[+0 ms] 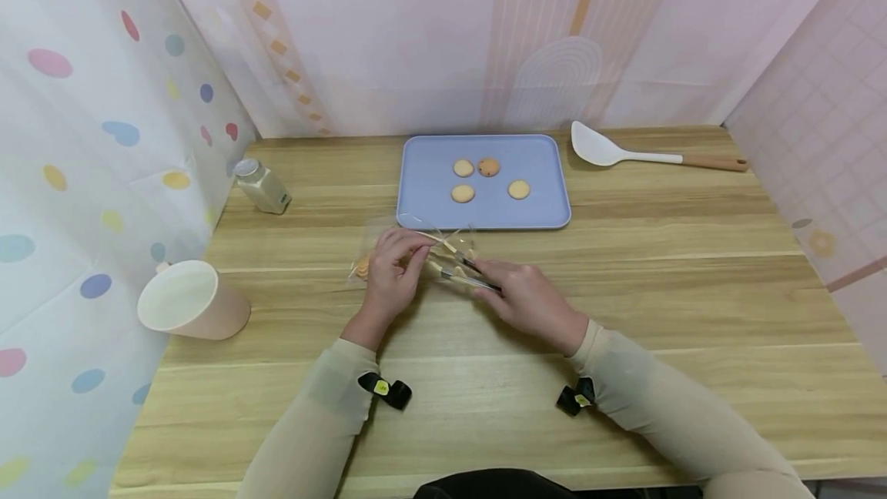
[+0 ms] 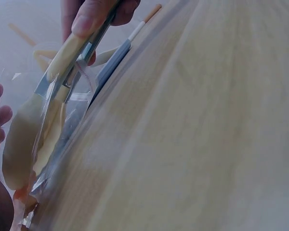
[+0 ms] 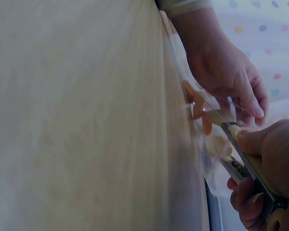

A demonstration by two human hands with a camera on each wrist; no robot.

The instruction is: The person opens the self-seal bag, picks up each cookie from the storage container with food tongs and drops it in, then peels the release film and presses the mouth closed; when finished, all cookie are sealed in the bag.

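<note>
My left hand (image 1: 391, 272) pinches the opening of a clear plastic bag (image 1: 355, 254) in front of the tray. Orange-brown cookies (image 1: 362, 268) show through the bag's left part. In my right hand (image 1: 530, 297) is a pair of tongs (image 1: 476, 282) with metal arms and cream-coloured tips. Seen from the left wrist, the tong tips (image 2: 21, 144) are apart and reach inside the bag. The right wrist view shows pieces of cookie (image 3: 198, 106) by the tips; whether the tips grip one I cannot tell.
Behind the bag lies a blue tray (image 1: 416, 175) with several round cookies (image 1: 463, 193) on it. A white spatula (image 1: 599, 148) with a wooden handle lies at the back right. On the left stand a pale pink mug (image 1: 225, 310) and a shaker jar (image 1: 263, 187).
</note>
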